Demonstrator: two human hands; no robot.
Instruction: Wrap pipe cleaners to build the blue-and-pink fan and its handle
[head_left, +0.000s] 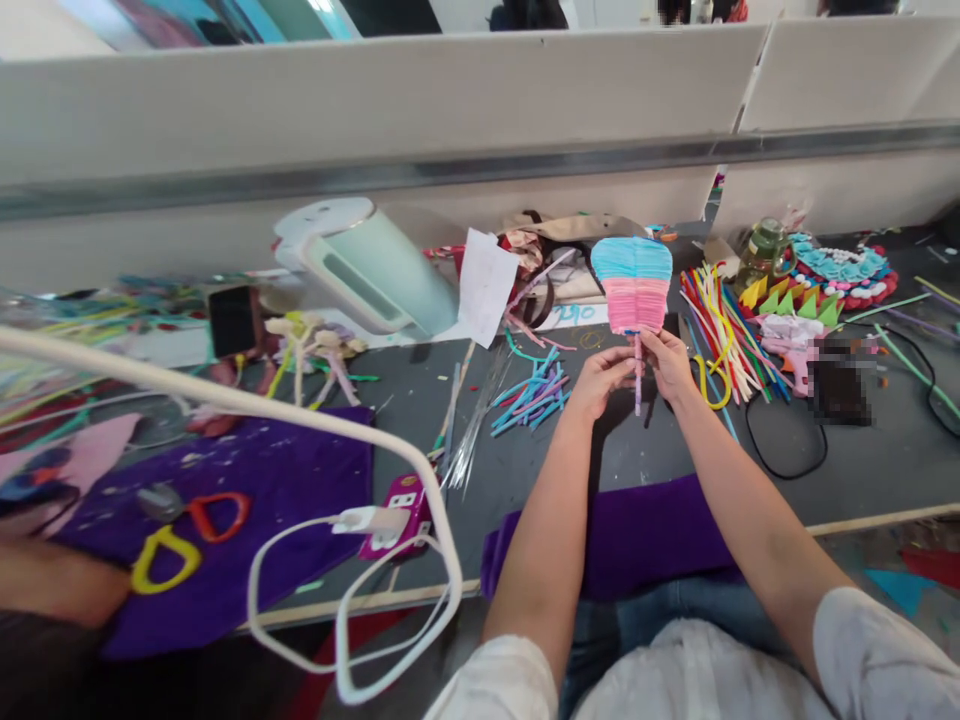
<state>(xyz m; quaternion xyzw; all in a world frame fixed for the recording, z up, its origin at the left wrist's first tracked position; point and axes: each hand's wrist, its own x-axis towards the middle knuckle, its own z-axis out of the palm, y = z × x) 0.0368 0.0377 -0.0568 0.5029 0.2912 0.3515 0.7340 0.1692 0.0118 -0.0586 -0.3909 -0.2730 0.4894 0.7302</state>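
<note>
A fan-shaped piece (636, 280), blue on top and pink below, stands upright over the table on a thin pink-and-purple stem (638, 385). My left hand (600, 380) pinches the stem from the left side. On the right, my right hand (667, 362) grips the piece where the stem meets its pink lower edge. Short blue and purple sticks (531, 395) lie to the left of my left hand. Right of my right hand are a bent yellow strip (712, 385) and a bundle of colourful pipe cleaners (739, 335).
A pale green appliance (390, 270) leans at the back. White cable (300, 405) loops across the left, by a purple power strip (401, 510). Scissors (169, 560) lie on purple cloth (300, 480), near another person's arm (60, 585). A pink glue gun (791, 355) is at right.
</note>
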